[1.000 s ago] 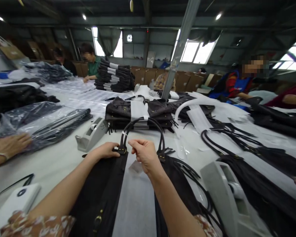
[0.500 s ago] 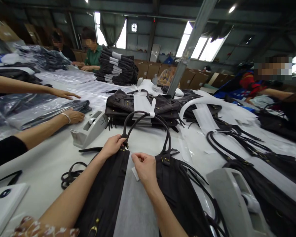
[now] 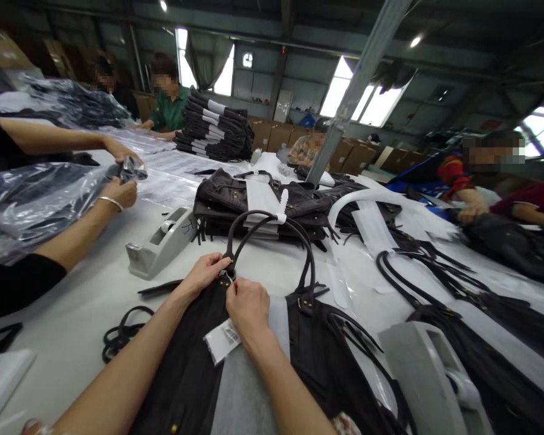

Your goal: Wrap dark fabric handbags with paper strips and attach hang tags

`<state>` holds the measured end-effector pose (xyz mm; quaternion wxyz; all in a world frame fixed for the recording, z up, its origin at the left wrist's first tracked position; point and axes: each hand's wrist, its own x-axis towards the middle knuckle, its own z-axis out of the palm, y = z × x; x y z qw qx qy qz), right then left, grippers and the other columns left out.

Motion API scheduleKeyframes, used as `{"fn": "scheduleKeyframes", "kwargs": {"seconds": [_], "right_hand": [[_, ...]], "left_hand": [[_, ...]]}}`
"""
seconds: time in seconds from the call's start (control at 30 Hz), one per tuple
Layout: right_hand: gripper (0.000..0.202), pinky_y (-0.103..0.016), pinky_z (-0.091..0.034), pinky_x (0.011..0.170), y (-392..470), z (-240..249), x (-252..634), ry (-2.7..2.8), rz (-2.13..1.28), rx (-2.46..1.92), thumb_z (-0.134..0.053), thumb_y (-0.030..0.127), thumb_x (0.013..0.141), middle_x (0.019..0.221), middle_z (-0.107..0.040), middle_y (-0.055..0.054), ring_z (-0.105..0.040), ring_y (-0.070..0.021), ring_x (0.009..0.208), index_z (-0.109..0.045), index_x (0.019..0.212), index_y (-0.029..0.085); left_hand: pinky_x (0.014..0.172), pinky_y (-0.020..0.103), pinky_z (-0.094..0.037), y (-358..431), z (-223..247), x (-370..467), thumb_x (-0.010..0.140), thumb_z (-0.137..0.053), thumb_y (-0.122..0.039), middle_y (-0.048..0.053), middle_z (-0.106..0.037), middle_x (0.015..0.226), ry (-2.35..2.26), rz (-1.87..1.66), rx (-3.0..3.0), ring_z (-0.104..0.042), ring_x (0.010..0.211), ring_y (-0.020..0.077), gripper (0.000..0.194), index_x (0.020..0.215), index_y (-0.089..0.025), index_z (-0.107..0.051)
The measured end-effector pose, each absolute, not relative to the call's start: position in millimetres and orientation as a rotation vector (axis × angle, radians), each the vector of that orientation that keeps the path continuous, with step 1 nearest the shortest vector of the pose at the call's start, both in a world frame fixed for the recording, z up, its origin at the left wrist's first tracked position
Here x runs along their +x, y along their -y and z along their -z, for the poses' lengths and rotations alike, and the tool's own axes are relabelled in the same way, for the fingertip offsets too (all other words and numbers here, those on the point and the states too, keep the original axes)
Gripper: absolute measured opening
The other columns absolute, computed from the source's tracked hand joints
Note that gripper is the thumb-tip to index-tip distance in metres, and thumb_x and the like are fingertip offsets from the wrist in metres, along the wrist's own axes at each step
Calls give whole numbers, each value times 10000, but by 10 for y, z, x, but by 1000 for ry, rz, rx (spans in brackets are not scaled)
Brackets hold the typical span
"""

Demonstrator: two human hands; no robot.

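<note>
A dark bag (image 3: 181, 368) lies in front of me with a pale paper band (image 3: 249, 393) down its middle. Its two handles (image 3: 309, 241) stand up, joined at the top by a white tie (image 3: 281, 217). My left hand (image 3: 206, 272) pinches the base of the left handle beside a metal ring. Just right of it, my right hand (image 3: 249, 305) is closed on a thin white string at that ring. A white tag (image 3: 222, 341) with printed marks hangs below my right hand, over the bag and band.
Grey tape dispensers stand at left (image 3: 161, 241) and right (image 3: 430, 374). Stacked bags (image 3: 222, 196) lie beyond the handles, with more bags (image 3: 489, 362) at right. A co-worker's hands (image 3: 118, 193) hold plastic wrapping at left. A metal post (image 3: 344, 115) rises behind; other people work around.
My right hand has moved left to the handle's ring, and the tag now shows more fully. The co-worker's hands at left have gathered up the plastic.
</note>
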<state>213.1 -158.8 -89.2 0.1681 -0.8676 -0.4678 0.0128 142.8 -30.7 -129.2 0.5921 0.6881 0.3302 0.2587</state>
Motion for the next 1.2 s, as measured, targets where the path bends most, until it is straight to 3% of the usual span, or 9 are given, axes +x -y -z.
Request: {"fn": "scheduleKeyframes", "kwargs": {"seconds": [0.2, 0.43, 0.83, 1.0, 1.2], "right_hand": [[240, -263, -404, 587, 1472, 1021, 2089, 1334, 38, -2446, -455, 228, 885, 778, -725, -87, -683, -211, 706, -681, 815, 184], [243, -252, -375, 574, 1443, 1107, 2091, 1367, 63, -2393, -440, 251, 921, 768, -713, -64, -664, -185, 676, -667, 839, 216], [269, -256, -373, 582, 1401, 1210, 2135, 1307, -34, -2344, -449, 316, 923, 767, -722, -70, -662, -185, 674, -693, 843, 235], [251, -264, -398, 611, 1408, 1200, 2180, 1278, -112, -2302, -469, 308, 898, 787, -731, -69, -669, -197, 698, -708, 855, 246], [268, -241, -430, 695, 1461, 1041, 2316, 1224, -293, -2070, -549, 192, 811, 804, -738, -11, -672, -171, 769, -692, 1026, 262]], "left_hand": [[536, 213, -366, 249, 1268, 1354, 719, -592, -512, -25, -555, 680, -685, -525, 1496, -479, 559, 102, 342, 749, -172, -563], [601, 217, -379, 174, 1278, 1289, 644, -586, -322, 13, -621, 752, -599, -366, 1473, -494, 600, 104, 232, 795, -151, -631], [541, 230, -306, 60, 1298, 1176, 651, -580, -321, -44, -529, 516, -672, -203, 1871, -419, 511, 119, 179, 608, -161, -647], [592, 249, -334, 57, 1223, 1157, 693, -568, -338, -16, -581, 590, -756, -246, 2042, -489, 596, 155, 174, 627, -186, -618], [684, 274, -439, 132, 1001, 1110, 846, -432, -443, 21, -646, 766, -783, -323, 2038, -605, 764, 191, 276, 764, -202, -539]]}}
